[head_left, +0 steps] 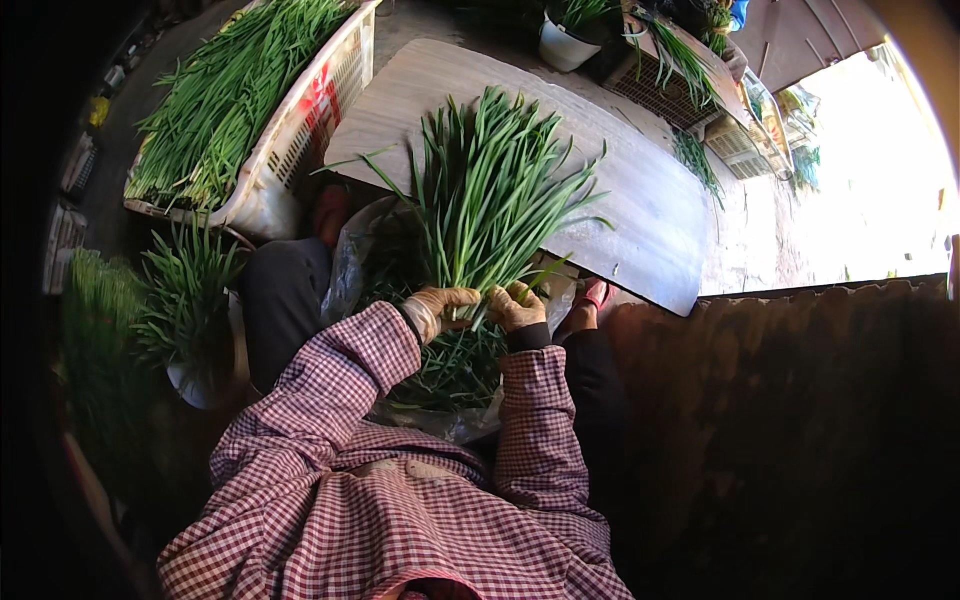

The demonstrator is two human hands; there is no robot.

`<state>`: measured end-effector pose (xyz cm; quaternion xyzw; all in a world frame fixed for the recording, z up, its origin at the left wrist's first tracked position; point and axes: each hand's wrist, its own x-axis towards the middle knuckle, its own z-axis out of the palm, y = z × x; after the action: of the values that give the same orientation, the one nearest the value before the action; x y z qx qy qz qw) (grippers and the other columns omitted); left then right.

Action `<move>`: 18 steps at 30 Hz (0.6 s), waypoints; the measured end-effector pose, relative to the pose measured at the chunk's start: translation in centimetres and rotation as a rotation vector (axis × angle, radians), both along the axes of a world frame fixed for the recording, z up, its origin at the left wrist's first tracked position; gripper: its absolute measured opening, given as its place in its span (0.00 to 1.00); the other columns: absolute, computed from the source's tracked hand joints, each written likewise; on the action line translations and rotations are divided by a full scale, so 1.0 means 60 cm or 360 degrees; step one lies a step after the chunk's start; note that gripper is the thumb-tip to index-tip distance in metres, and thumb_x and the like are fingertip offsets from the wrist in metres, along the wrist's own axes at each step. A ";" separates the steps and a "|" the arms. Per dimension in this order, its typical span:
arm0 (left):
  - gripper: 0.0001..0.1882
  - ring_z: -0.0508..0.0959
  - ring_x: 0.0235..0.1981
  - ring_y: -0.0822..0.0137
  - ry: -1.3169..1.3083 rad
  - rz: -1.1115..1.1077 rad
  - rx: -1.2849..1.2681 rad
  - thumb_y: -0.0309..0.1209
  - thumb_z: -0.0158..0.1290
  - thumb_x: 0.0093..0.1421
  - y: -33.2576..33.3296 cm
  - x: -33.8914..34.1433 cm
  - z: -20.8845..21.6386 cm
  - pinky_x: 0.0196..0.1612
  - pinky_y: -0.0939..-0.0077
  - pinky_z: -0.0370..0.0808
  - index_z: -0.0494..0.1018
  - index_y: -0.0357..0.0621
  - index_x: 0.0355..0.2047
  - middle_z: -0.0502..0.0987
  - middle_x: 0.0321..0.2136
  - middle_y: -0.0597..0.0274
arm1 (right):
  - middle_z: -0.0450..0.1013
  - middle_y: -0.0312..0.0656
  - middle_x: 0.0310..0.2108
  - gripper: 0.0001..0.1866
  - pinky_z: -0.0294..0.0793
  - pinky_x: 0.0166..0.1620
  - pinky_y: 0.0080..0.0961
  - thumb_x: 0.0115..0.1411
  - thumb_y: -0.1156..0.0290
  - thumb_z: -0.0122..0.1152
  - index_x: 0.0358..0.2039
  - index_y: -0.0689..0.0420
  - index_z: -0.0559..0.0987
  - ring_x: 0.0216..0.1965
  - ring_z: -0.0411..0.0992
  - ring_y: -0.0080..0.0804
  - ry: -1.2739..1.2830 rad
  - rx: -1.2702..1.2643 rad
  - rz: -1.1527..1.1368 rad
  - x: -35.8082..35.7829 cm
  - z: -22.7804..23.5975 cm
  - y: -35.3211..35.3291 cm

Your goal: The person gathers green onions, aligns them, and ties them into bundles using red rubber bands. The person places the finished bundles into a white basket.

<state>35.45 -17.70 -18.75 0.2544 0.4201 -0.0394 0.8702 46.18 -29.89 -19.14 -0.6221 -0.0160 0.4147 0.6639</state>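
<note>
A thick bunch of garlic chives (488,195) fans upward and away from me over the near edge of a board. My gloved left hand (443,308) is closed round its pale lower end. Close beside it, my gloved right hand (516,306) has its fingers pinched together at the base, and a few yellowish-green leaves (543,272) stick out past them. Exactly what lies inside the right fingers is partly hidden. Below both hands, a clear plastic bag (462,428) lies open between my knees with loose green leaves (450,375) in it.
The flat grey board (625,215) stretches across in front of me. At the far left, a white plastic crate (330,85) is heaped with chives. More chives stand in a white bucket (190,385) by my left knee. Another white bucket (565,45) and crates (740,145) are farther back.
</note>
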 end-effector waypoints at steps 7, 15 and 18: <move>0.11 0.75 0.30 0.60 -0.0185 0.0314 -0.0355 0.25 0.54 0.48 0.009 -0.009 0.022 0.26 0.75 0.76 0.70 0.36 0.33 0.73 0.28 0.55 | 0.69 0.40 0.35 0.21 0.68 0.33 0.24 0.54 0.72 0.54 0.48 0.61 0.64 0.34 0.71 0.35 0.0441 0.0764 0.0172 0.013 0.021 -0.031; 0.10 0.75 0.31 0.61 -0.0716 0.0373 -0.0691 0.25 0.52 0.51 0.038 -0.005 0.021 0.27 0.74 0.79 0.67 0.31 0.31 0.69 0.39 0.44 | 0.70 0.39 0.31 0.28 0.69 0.36 0.29 0.49 0.70 0.60 0.51 0.59 0.63 0.31 0.69 0.28 0.0407 0.1105 0.0854 -0.026 -0.122 -0.051; 0.13 0.75 0.32 0.61 -0.0585 0.0294 -0.0575 0.25 0.54 0.49 0.044 -0.014 0.009 0.27 0.73 0.79 0.68 0.32 0.34 0.69 0.41 0.46 | 0.70 0.39 0.36 0.24 0.69 0.40 0.27 0.50 0.68 0.59 0.48 0.57 0.67 0.36 0.69 0.28 -0.0438 0.0170 0.1468 -0.053 -0.090 -0.052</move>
<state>34.60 -15.07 -18.20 0.0586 0.2627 0.0126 0.9630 42.99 -33.01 -24.57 -0.5644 -0.3992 0.5781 0.4335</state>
